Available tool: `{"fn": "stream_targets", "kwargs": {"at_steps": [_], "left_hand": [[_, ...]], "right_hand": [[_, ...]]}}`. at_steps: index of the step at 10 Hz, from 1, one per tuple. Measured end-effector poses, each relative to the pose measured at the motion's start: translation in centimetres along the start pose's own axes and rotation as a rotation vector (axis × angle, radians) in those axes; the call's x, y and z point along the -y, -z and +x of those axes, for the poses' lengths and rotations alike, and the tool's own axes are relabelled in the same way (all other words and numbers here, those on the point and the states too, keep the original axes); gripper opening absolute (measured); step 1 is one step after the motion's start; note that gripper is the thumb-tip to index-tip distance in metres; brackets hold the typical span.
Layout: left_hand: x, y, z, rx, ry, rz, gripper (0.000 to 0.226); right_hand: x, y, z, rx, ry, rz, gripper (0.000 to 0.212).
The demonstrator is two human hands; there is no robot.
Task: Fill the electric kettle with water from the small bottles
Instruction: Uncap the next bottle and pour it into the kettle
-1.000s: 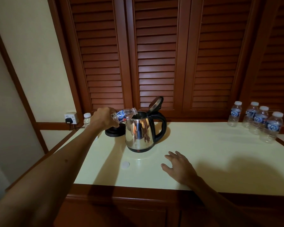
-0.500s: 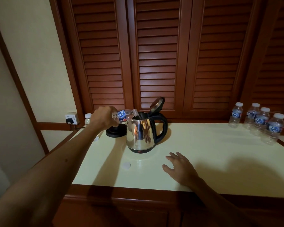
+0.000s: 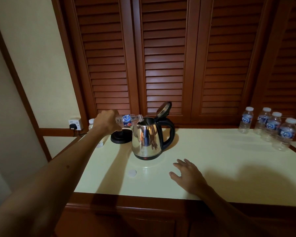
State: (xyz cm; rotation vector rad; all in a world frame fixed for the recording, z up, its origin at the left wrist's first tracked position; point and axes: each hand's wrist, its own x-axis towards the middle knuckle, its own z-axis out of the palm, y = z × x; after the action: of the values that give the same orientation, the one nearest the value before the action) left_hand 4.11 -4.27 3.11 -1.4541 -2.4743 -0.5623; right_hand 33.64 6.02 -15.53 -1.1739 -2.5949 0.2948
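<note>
A steel electric kettle (image 3: 146,141) with a black handle stands on the cream counter (image 3: 220,161), its lid (image 3: 163,108) flipped up. My left hand (image 3: 106,123) grips a small water bottle (image 3: 128,120) by its base and holds it nearly level, its uncapped mouth at the kettle's rim. My right hand (image 3: 188,175) rests flat on the counter in front of the kettle, fingers spread. A white bottle cap (image 3: 132,173) lies on the counter near the front.
The kettle's black base (image 3: 120,138) sits behind my left hand. Several capped bottles (image 3: 270,125) stand at the back right. Another bottle (image 3: 91,124) stands at the back left beside a wall socket (image 3: 75,124) with a plug. Louvred wooden doors (image 3: 164,57) rise behind.
The bottle has tipped slightly flatter over the kettle's mouth. My right hand has stayed put on the counter.
</note>
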Motion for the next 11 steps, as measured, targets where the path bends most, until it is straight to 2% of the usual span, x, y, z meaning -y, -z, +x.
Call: {"fn": "stream_targets", "kwargs": {"at_steps": [8, 11], "left_hand": [[-0.37, 0.80, 0.32, -0.045, -0.067, 0.028, 0.053], [-0.30, 1.03, 0.44, -0.079, -0.155, 0.181, 0.059]], "right_hand": [[0.15, 0.36, -0.13, 0.009, 0.000, 0.008, 0.061], [0.18, 0.35, -0.10, 0.011, -0.006, 0.005, 0.061]]}}
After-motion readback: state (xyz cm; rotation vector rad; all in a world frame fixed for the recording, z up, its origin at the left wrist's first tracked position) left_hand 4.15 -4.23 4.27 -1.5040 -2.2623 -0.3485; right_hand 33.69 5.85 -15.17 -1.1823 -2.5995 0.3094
